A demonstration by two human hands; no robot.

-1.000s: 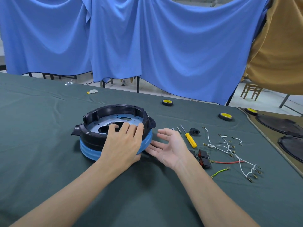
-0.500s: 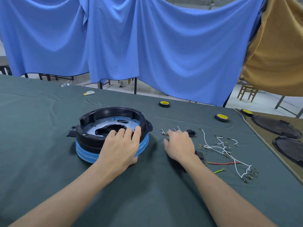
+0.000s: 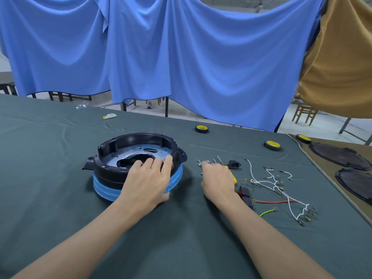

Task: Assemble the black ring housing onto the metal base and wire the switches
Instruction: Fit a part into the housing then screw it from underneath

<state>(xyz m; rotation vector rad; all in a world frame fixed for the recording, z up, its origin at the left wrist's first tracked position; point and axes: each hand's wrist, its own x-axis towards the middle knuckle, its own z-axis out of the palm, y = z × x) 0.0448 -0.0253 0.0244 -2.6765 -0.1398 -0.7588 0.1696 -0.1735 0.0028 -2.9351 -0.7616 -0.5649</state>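
Note:
The black ring housing [image 3: 109, 177] sits on the metal base [image 3: 102, 189], which is wrapped in blue film, left of the table's centre. My left hand [image 3: 145, 182] grips the housing's near rim, fingers draped inside over the plate and thumb down by the blue edge. To the right, my right hand [image 3: 217, 180] is palm down with its fingers curled onto the small screws [image 3: 208, 161], pinching at one; the fingertips are hidden. Black and red switches [image 3: 244, 195] lie just right of that wrist, beside the white wire harness [image 3: 269, 182].
A yellow screwdriver [image 3: 232, 176] pokes out from under my right hand. A black power socket [image 3: 234, 164], a red wire [image 3: 271, 202] and a green-yellow wire [image 3: 267, 211] lie nearby. Tape rolls [image 3: 202, 128] [image 3: 272, 145] sit farther back. Black covers [image 3: 338, 154] lie at the right edge.
My right hand turned from palm up beside the housing to palm down over the screws, then closed its fingers on them. My left hand stayed on the housing rim.

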